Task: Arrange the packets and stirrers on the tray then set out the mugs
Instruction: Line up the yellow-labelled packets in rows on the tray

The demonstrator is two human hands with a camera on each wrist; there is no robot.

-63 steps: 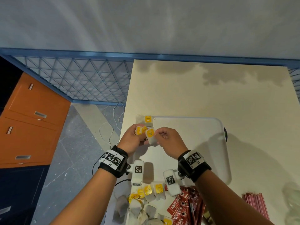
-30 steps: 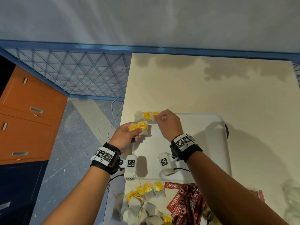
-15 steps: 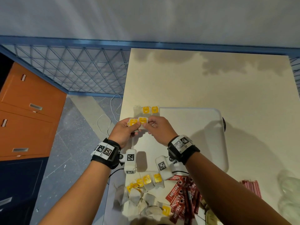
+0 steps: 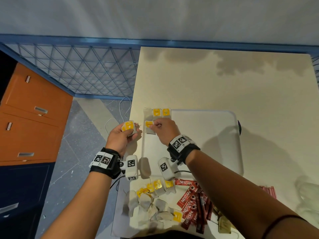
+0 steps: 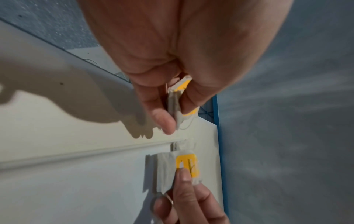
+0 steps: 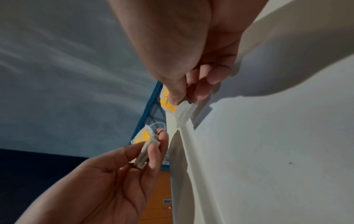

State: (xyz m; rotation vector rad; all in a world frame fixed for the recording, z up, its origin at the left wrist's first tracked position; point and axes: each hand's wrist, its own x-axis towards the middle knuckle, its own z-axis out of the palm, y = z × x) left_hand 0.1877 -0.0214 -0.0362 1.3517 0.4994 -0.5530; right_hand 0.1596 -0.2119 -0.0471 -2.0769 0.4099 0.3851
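A white tray (image 4: 207, 138) lies on the cream table. Two tea bags with yellow tags (image 4: 161, 112) lie side by side at its far left corner. My right hand (image 4: 156, 125) pinches another tea bag (image 4: 149, 127) at the tray's left edge, just below those two; the left wrist view shows this tea bag (image 5: 180, 165) low over the tray. My left hand (image 4: 128, 129) is off the tray's left side and grips a small stack of tea bags (image 4: 129, 127), seen edge-on as the stack (image 6: 147, 148) in the right wrist view.
A heap of loose tea bags (image 4: 151, 202) and red coffee sticks (image 4: 195, 204) lies at the table's near edge. Red stirrers (image 4: 269, 191) lie to the right. Clear wrapping (image 4: 309, 194) is at the far right. Left of the table are a floor cable (image 4: 120, 111), blue mesh and orange cabinets.
My right hand placed a tea bag beside the first at the tray's far corner, came back to my left hand, took another, and now holds it at the tray's left edge.
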